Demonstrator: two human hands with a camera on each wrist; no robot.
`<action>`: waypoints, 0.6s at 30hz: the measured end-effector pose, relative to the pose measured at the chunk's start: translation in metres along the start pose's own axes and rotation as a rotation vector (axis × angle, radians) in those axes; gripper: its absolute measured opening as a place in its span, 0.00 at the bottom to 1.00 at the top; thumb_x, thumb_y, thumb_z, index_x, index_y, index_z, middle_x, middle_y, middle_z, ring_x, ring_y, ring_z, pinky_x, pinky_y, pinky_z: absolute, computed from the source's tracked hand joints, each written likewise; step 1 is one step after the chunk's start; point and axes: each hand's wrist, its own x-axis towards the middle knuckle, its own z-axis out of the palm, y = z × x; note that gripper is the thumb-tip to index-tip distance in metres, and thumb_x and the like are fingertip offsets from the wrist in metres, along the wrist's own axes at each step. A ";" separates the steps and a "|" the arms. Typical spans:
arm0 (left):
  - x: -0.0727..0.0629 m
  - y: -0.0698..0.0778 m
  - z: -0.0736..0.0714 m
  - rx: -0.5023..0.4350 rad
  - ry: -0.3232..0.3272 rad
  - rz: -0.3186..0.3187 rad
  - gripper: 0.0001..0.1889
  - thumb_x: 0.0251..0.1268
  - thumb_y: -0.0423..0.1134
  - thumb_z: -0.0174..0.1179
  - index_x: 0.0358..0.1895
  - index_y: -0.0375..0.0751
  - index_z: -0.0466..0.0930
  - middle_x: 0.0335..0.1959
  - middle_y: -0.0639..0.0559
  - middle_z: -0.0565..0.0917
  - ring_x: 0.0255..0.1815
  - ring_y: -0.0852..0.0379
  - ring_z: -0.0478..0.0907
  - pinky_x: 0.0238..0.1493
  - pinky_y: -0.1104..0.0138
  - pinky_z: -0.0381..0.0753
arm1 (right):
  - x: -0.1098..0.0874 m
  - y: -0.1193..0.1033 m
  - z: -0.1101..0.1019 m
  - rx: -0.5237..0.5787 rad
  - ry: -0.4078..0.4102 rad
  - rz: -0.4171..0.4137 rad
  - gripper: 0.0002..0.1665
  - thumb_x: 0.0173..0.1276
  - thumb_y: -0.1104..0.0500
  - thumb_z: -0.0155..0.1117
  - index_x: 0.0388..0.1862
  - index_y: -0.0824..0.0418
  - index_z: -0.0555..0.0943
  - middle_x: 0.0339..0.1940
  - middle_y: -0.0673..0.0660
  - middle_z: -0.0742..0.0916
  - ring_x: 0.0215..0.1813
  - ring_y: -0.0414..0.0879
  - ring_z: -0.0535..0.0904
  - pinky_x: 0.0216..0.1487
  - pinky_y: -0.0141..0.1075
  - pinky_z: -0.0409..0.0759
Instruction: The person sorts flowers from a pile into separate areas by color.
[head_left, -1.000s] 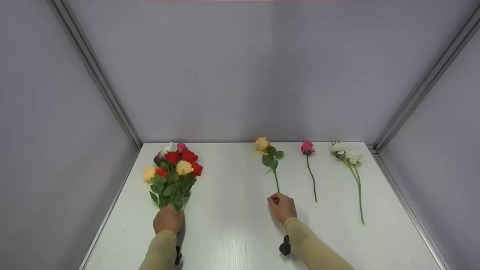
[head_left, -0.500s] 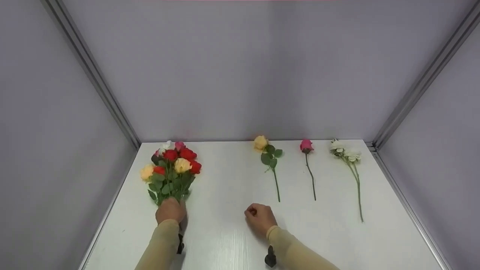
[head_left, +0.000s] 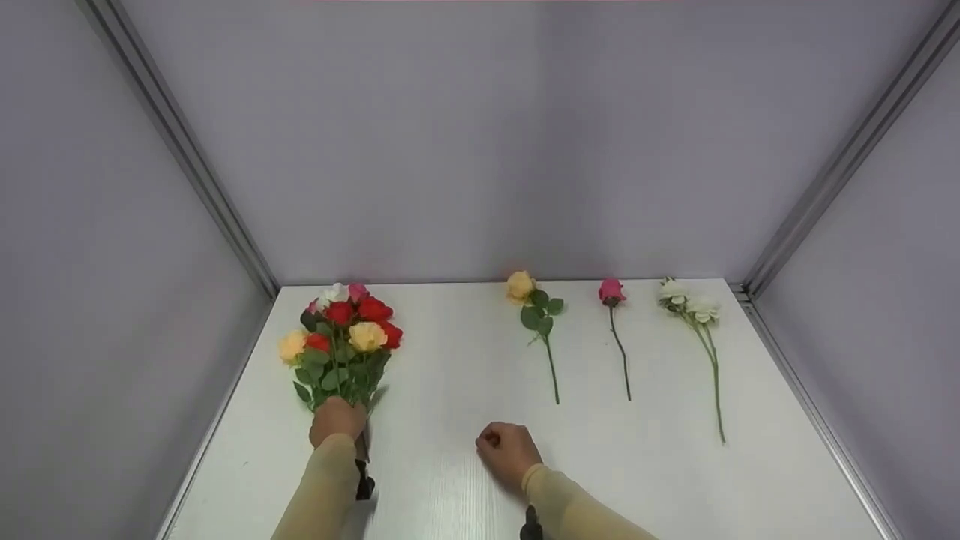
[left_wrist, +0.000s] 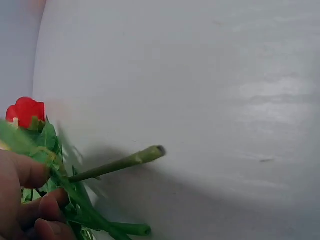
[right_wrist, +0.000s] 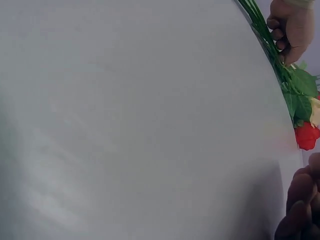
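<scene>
My left hand (head_left: 337,420) grips the stems of a mixed bouquet (head_left: 346,367) of red, yellow, pink and white flowers at the table's left. In the left wrist view, cut stem ends (left_wrist: 120,164) stick out past the curled fingers (left_wrist: 30,172), with one red rose (left_wrist: 26,112) behind. My right hand (head_left: 510,452) is low over the middle front of the table, fingers loosely curled, nothing seen in them. Nearest to it lies a yellow rose (head_left: 520,287) with green leaves, apart from the hand. Only a few right fingers (right_wrist: 300,200) show in the right wrist view.
Right of the yellow rose lie a single pink rose (head_left: 611,291) and a white flower spray (head_left: 703,308) on a forked stem. The white table (head_left: 442,360) is bounded by grey panels (head_left: 450,142) at the back and both sides.
My right hand has moved left and nearer from the lower end of the yellow rose's stem, which now shows fully. The left hand keeps its grip on the bouquet, shifting only slightly.
</scene>
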 end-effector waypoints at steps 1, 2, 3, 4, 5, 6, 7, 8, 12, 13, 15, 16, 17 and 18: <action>0.000 0.000 0.000 -0.008 -0.005 -0.009 0.14 0.64 0.41 0.52 0.33 0.31 0.78 0.28 0.40 0.82 0.26 0.48 0.76 0.23 0.55 0.74 | -0.001 0.000 0.000 0.004 -0.006 0.005 0.05 0.66 0.56 0.63 0.29 0.49 0.83 0.24 0.40 0.81 0.28 0.36 0.76 0.30 0.33 0.75; -0.001 0.001 -0.001 -0.010 -0.009 -0.015 0.14 0.63 0.41 0.53 0.33 0.31 0.79 0.28 0.41 0.82 0.26 0.49 0.75 0.23 0.55 0.73 | -0.001 0.001 0.001 0.006 -0.012 0.010 0.05 0.66 0.56 0.63 0.30 0.49 0.83 0.24 0.40 0.81 0.28 0.36 0.76 0.30 0.33 0.75; -0.001 0.001 -0.001 -0.012 -0.015 -0.021 0.13 0.63 0.41 0.54 0.33 0.31 0.79 0.28 0.42 0.82 0.26 0.49 0.74 0.23 0.56 0.73 | -0.002 0.001 0.001 0.010 -0.020 0.015 0.05 0.66 0.55 0.63 0.30 0.49 0.83 0.24 0.40 0.81 0.29 0.36 0.76 0.31 0.33 0.75; -0.001 0.002 -0.002 -0.017 -0.024 -0.027 0.13 0.62 0.41 0.54 0.34 0.32 0.79 0.28 0.42 0.82 0.26 0.49 0.73 0.23 0.56 0.73 | -0.002 0.001 0.001 0.010 -0.024 0.020 0.05 0.66 0.55 0.63 0.30 0.48 0.83 0.25 0.40 0.81 0.29 0.36 0.76 0.31 0.33 0.75; -0.001 0.002 -0.002 -0.025 -0.034 -0.029 0.13 0.62 0.40 0.54 0.34 0.31 0.79 0.29 0.42 0.82 0.26 0.49 0.73 0.24 0.57 0.73 | -0.002 0.001 0.001 0.006 -0.026 0.022 0.05 0.66 0.55 0.64 0.30 0.48 0.83 0.25 0.40 0.81 0.29 0.36 0.76 0.31 0.33 0.75; -0.002 0.002 -0.003 -0.033 -0.042 -0.033 0.13 0.62 0.40 0.54 0.35 0.31 0.79 0.30 0.42 0.82 0.27 0.49 0.72 0.24 0.57 0.73 | -0.002 0.001 0.002 0.003 -0.029 0.023 0.05 0.66 0.54 0.63 0.30 0.48 0.83 0.25 0.40 0.81 0.29 0.36 0.76 0.31 0.33 0.75; -0.002 0.002 -0.003 -0.041 -0.048 -0.033 0.13 0.62 0.40 0.54 0.36 0.30 0.79 0.30 0.42 0.82 0.27 0.49 0.72 0.25 0.57 0.73 | -0.002 0.002 0.002 0.002 -0.028 0.023 0.05 0.66 0.54 0.64 0.30 0.48 0.83 0.25 0.40 0.81 0.29 0.36 0.76 0.31 0.33 0.75; -0.003 0.002 -0.004 -0.054 -0.054 -0.033 0.13 0.62 0.40 0.55 0.37 0.30 0.79 0.31 0.42 0.82 0.28 0.49 0.72 0.26 0.57 0.73 | -0.002 0.002 0.002 0.002 -0.026 0.022 0.05 0.66 0.54 0.64 0.30 0.48 0.83 0.25 0.40 0.81 0.29 0.36 0.76 0.31 0.34 0.75; -0.002 0.000 -0.004 -0.114 -0.058 -0.023 0.11 0.61 0.40 0.55 0.34 0.33 0.78 0.32 0.44 0.81 0.30 0.49 0.71 0.29 0.57 0.72 | -0.002 0.003 0.001 0.004 -0.026 0.017 0.05 0.66 0.54 0.63 0.29 0.48 0.82 0.25 0.40 0.81 0.29 0.36 0.76 0.31 0.34 0.75; -0.002 -0.001 -0.004 -0.121 -0.053 -0.011 0.10 0.61 0.40 0.55 0.33 0.35 0.77 0.31 0.44 0.80 0.31 0.49 0.72 0.30 0.57 0.72 | -0.002 0.003 0.001 0.006 -0.026 0.017 0.05 0.66 0.54 0.63 0.29 0.49 0.82 0.25 0.40 0.81 0.29 0.36 0.76 0.31 0.34 0.75; -0.001 -0.003 -0.004 -0.131 -0.040 0.012 0.09 0.62 0.40 0.55 0.31 0.37 0.76 0.31 0.45 0.79 0.31 0.49 0.72 0.31 0.57 0.72 | -0.002 0.003 0.000 0.006 -0.027 0.016 0.05 0.66 0.54 0.63 0.29 0.48 0.82 0.25 0.40 0.81 0.29 0.36 0.76 0.31 0.34 0.75; -0.001 -0.003 -0.004 -0.129 -0.026 0.029 0.09 0.63 0.40 0.56 0.31 0.37 0.77 0.30 0.46 0.79 0.31 0.49 0.73 0.31 0.57 0.72 | -0.002 0.003 0.000 0.005 -0.025 0.012 0.05 0.66 0.55 0.63 0.30 0.49 0.83 0.25 0.40 0.81 0.29 0.36 0.76 0.31 0.34 0.75; -0.001 -0.004 -0.005 -0.127 -0.013 0.043 0.09 0.63 0.40 0.56 0.31 0.37 0.77 0.30 0.46 0.79 0.31 0.49 0.73 0.31 0.57 0.72 | -0.002 0.003 0.000 0.002 -0.021 0.005 0.05 0.66 0.55 0.63 0.30 0.49 0.83 0.25 0.40 0.81 0.29 0.36 0.76 0.31 0.34 0.75; -0.002 -0.004 -0.005 -0.129 0.005 0.056 0.09 0.64 0.40 0.57 0.32 0.37 0.77 0.30 0.46 0.79 0.31 0.49 0.74 0.31 0.57 0.73 | -0.003 0.003 0.000 0.000 -0.022 0.005 0.05 0.66 0.55 0.63 0.30 0.49 0.83 0.25 0.40 0.82 0.29 0.35 0.76 0.31 0.34 0.76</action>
